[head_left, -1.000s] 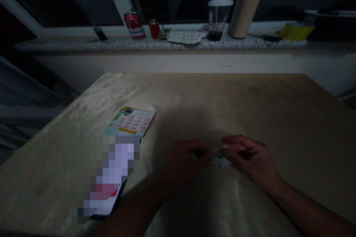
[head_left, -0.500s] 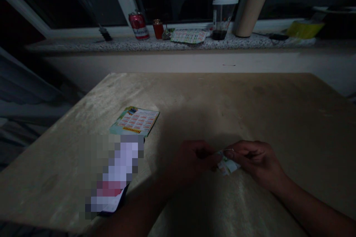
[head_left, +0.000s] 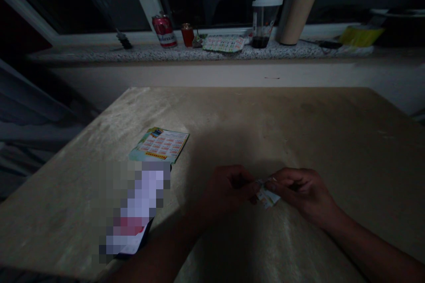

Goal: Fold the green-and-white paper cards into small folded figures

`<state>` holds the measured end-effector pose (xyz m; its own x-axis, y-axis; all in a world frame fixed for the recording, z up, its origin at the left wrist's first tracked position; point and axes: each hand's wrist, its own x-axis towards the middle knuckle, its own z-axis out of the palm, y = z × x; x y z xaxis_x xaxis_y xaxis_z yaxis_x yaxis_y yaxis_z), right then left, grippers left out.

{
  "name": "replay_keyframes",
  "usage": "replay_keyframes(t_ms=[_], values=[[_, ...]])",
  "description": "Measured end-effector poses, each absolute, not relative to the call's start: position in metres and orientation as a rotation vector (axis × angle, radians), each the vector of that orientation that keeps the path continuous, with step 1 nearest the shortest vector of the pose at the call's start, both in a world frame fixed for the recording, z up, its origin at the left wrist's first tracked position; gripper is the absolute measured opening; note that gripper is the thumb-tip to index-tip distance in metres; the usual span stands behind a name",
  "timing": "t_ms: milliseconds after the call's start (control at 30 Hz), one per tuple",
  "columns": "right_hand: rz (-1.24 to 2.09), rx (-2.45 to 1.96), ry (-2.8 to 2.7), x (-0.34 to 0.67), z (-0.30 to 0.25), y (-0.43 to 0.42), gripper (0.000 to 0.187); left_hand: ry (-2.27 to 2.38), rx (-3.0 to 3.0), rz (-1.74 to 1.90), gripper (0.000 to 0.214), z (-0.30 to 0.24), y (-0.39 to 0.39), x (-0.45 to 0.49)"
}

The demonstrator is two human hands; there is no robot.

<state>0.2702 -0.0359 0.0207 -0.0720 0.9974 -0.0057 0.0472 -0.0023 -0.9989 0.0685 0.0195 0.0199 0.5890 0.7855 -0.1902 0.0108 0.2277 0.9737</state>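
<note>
Both of my hands meet low over a pale wooden table in dim light. My left hand and my right hand each pinch one side of a small folded piece of printed paper, held just above the tabletop. The fingers of both hands are curled closed around its edges. To the left lies a colourful printed card sheet flat on the table, apart from my hands.
A blurred-out phone-like object lies near the table's front left edge. On the stone windowsill behind stand a red can, a small red jar, another printed sheet, a lidded cup with straw and a cardboard tube.
My hands have stayed together on the paper piece, turning and shifting it slightly. The view has drifted a little; nothing else on the table has moved.
</note>
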Motion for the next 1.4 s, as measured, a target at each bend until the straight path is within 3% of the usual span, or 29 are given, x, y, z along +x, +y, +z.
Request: replay_keyframes(t_ms=[267, 467, 667, 967, 1400], values=[[1.259, -1.179, -1.275, 0.268, 0.018, -0.036, 0.013, 0.795, 1.323, 0.635, 0.018, 0.019, 0.02, 0.068], [1.204, -1.206, -1.276, 0.266, 0.02, -0.037, 0.019, 0.744, 1.253, 0.637, 0.023, 0.018, 0.02, 0.068], [1.399, -1.124, -1.234, 0.268, 0.02, -0.034, 0.023, 0.77, 1.279, 0.698, 0.02, 0.015, 0.021, 0.066], [1.526, -1.1, -1.202, 0.27, 0.009, -0.033, 0.024, 0.833, 1.76, 0.923, 0.014, 0.022, 0.012, 0.068], [1.481, -1.169, -1.18, 0.273, 0.012, -0.031, 0.025, 0.822, 1.907, 0.948, 0.018, 0.018, 0.011, 0.068]])
